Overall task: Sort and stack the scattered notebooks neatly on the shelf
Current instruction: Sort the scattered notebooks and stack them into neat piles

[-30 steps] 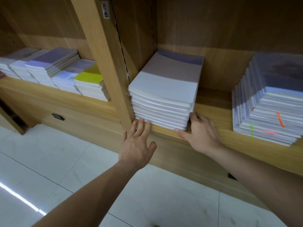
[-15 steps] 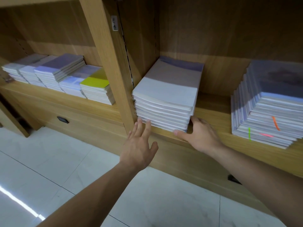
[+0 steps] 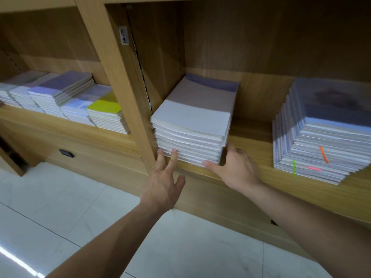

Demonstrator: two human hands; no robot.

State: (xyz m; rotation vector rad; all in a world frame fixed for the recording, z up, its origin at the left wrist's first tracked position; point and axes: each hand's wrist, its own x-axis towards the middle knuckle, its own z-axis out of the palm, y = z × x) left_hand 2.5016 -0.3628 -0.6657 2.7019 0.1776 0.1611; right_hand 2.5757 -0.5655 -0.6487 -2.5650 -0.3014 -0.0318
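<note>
White-and-purple paper notebooks (image 3: 192, 117) sit stacked on the light wooden shelf (image 3: 251, 141), against its upright divider (image 3: 128, 97); a stepped pile (image 3: 321, 137) lies well right. My left hand (image 3: 162, 185) touches the stack's front with straight fingers (image 3: 173, 159); my right hand (image 3: 234, 167), spread, braces its corner.

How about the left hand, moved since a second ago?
No. The left hand still touches the notebook stack at its lower front corner beside the post; only the camera shifted.
</note>
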